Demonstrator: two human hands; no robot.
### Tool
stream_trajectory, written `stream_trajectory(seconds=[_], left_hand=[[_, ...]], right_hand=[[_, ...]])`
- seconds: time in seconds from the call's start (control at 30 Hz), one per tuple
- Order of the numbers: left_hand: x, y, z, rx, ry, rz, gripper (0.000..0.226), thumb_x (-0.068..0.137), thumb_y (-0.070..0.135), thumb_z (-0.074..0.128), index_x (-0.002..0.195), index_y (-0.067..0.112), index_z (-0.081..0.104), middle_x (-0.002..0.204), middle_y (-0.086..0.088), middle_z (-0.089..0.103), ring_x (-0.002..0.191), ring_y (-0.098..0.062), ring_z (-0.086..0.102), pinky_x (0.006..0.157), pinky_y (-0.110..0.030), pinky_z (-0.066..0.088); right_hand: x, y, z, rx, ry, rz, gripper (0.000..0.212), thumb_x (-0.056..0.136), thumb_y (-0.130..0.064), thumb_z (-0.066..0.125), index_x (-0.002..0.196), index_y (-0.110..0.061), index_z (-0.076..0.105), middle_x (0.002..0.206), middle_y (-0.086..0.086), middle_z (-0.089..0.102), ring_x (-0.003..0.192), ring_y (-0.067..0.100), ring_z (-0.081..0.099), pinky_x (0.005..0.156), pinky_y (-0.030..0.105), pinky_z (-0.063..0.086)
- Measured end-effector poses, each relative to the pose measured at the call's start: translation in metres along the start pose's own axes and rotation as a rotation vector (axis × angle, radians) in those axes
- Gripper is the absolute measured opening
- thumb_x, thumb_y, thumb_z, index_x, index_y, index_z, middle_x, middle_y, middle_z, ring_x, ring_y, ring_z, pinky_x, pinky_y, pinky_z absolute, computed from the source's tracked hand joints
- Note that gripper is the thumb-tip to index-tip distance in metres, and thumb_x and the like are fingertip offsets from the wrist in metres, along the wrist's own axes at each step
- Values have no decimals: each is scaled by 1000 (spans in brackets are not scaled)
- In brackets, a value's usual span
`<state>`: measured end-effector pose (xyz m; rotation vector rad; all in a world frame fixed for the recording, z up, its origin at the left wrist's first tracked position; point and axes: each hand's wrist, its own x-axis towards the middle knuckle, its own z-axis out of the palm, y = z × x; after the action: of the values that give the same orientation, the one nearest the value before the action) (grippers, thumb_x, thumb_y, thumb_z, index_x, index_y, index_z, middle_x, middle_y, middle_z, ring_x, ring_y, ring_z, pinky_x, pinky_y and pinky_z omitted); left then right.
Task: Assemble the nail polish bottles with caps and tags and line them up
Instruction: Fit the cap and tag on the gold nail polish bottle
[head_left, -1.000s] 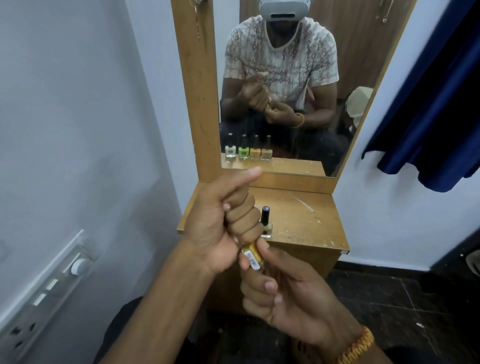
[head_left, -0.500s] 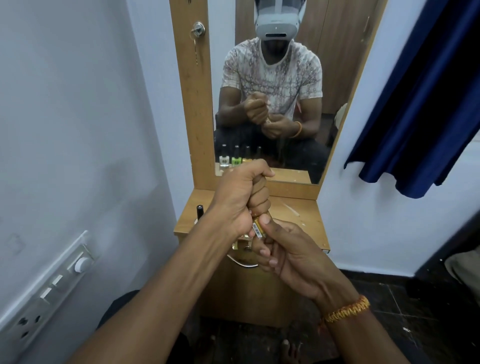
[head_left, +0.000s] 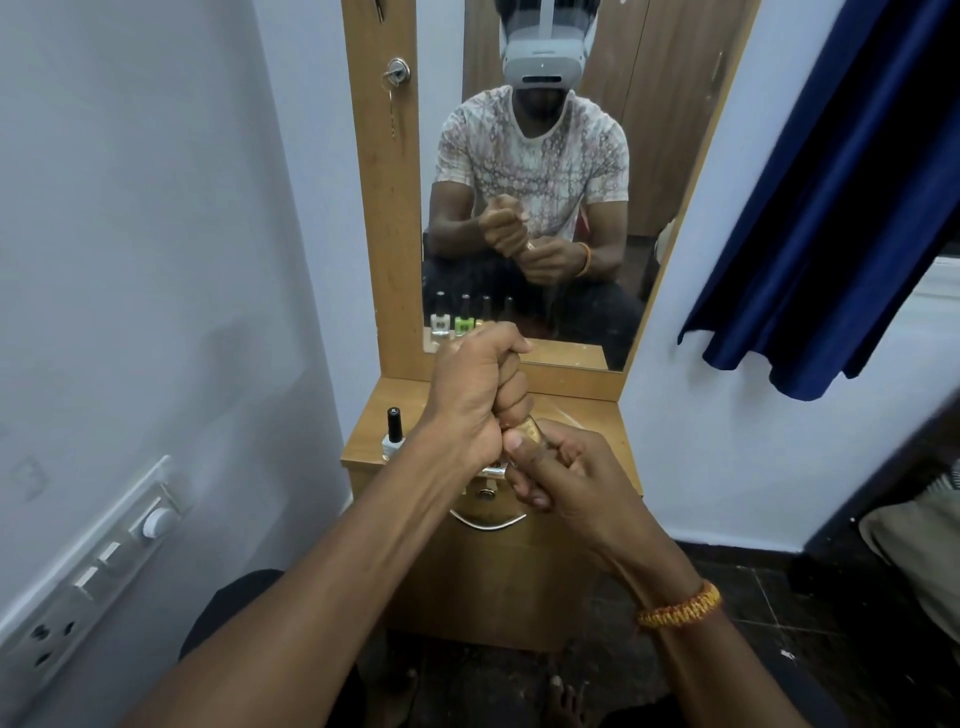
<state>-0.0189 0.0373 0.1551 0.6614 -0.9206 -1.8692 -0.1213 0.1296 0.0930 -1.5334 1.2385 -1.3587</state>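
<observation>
In the head view, both hands meet in front of the wooden dressing table (head_left: 597, 431), just above its near edge. The left hand (head_left: 475, 395) is clenched into a fist around the upper part of a gold nail polish bottle (head_left: 531, 432), with the curled fingers (head_left: 511, 387) stacked one above another on the right side of the fist; whatever sits at the top of the bottle is hidden inside that fist, so the cap cannot be seen. Only a short gold stretch of the bottle shows, tilted, emerging from the bottom of the left fist and passing straight into the right hand (head_left: 566, 480). The right hand grips the bottle's lower part from below and to the right, its thumb (head_left: 522, 452) pressed against the near side of the glass and its fingers curled under it.

On the table's left side, well apart from the hands, a white nail polish bottle (head_left: 393, 439) with a black cap stands upright near the front edge. The mirror (head_left: 519, 182) behind the table reflects a row of capped bottles, white and green plainly visible at its left end.

An orange bracelet (head_left: 680, 608) circles the right wrist. A switch panel (head_left: 88, 571) is mounted on the left wall, and a dark blue curtain (head_left: 841, 182) hangs at the far right.
</observation>
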Motion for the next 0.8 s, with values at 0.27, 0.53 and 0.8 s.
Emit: stream_trajectory(seconds=[0.27, 0.53, 0.8], left_hand=[[3, -8, -6, -10, 42, 42, 38, 88, -2, 53, 61, 20, 38, 46, 2, 23, 36, -12, 16, 41, -24, 14], [1, -10, 3, 6, 182, 122, 36, 88, -3, 54, 62, 18, 41, 48, 1, 24, 35, -12, 19, 39, -21, 17], [10, 9, -8, -36, -143, 32, 50, 91, -1, 52, 51, 24, 36, 41, 6, 22, 31, -8, 14, 35, -19, 13]], right_hand=[[1, 9, 3, -470, 197, -226, 11, 102, -26, 68, 91, -25, 67, 73, -16, 60, 66, 5, 56, 61, 13, 39], [1, 40, 30, -874, 531, -447, 26, 100, -21, 64, 121, -5, 70, 93, 3, 73, 79, 11, 64, 66, 24, 52], [2, 4, 10, 619, 45, 248, 32, 103, -27, 58, 106, 3, 68, 92, 25, 71, 67, 20, 59, 52, 25, 47]])
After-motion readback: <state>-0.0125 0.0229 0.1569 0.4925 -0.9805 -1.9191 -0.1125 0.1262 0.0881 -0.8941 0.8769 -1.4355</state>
